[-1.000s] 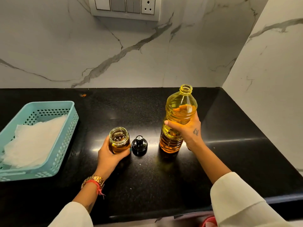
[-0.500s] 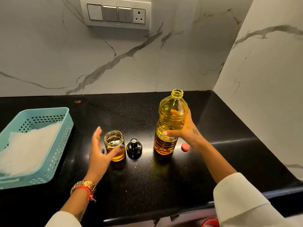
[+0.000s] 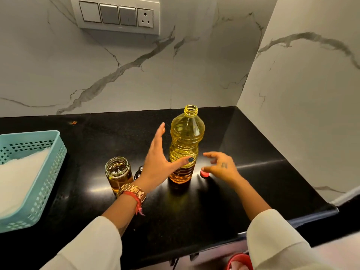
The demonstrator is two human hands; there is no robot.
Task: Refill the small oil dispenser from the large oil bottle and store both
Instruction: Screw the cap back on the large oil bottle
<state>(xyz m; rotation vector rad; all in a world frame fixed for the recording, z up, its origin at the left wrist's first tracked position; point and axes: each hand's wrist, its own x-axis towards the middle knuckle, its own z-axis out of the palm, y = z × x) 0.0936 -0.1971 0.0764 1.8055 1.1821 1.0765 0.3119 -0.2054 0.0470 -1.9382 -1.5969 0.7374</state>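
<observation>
The large oil bottle (image 3: 186, 141) stands upright and uncapped on the black counter (image 3: 253, 152), full of yellow oil. My left hand (image 3: 157, 158) is open beside its left side, fingers straight, thumb lying across the bottle's front. My right hand (image 3: 220, 166) hovers just right of the bottle with loosely curled fingers, its thumb at the small red cap (image 3: 204, 174) on the counter. The small glass oil dispenser (image 3: 118, 172) stands open to the left, partly filled. Its black lid (image 3: 138, 172) is mostly hidden behind my left wrist.
A teal plastic basket (image 3: 56, 152) holding white paper sits at the left edge of the counter. Marble walls close off the back and right. A switch panel (image 3: 116, 14) is on the back wall. The counter's front edge runs near my sleeves.
My left hand let go of the small dispenser and swung right to the large bottle. My right hand released the bottle and dropped to the red cap beside it.
</observation>
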